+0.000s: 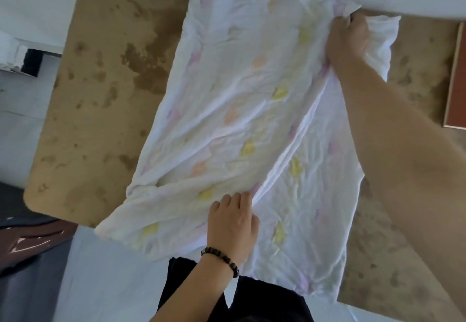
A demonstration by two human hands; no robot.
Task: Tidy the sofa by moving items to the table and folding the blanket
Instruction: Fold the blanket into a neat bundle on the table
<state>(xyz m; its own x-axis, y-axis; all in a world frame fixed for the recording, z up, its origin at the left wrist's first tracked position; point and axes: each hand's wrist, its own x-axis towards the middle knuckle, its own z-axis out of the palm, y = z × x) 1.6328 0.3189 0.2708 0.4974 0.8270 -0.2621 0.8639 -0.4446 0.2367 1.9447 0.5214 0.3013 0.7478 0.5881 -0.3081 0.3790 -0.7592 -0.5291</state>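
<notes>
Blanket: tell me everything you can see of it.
The blanket is thin, white, crinkled cloth printed with faint yellow, peach and purple shapes. It lies partly folded on the mottled brown table, its near edge hanging past the table. The right hand grips its far edge; the left hand holds the fold's near end.

The blanket (234, 109) was thin white cloth, matt and heavily creased, printed with faint pastel patches. The tabletop (106, 69) looked like tan board, matt and smooth, mottled with darker brown blotches. The bracelet (222, 256) was of dark beads with a slight sheen. A red-brown panel (456, 77) looked like smooth wood, pale-rimmed.
</notes>
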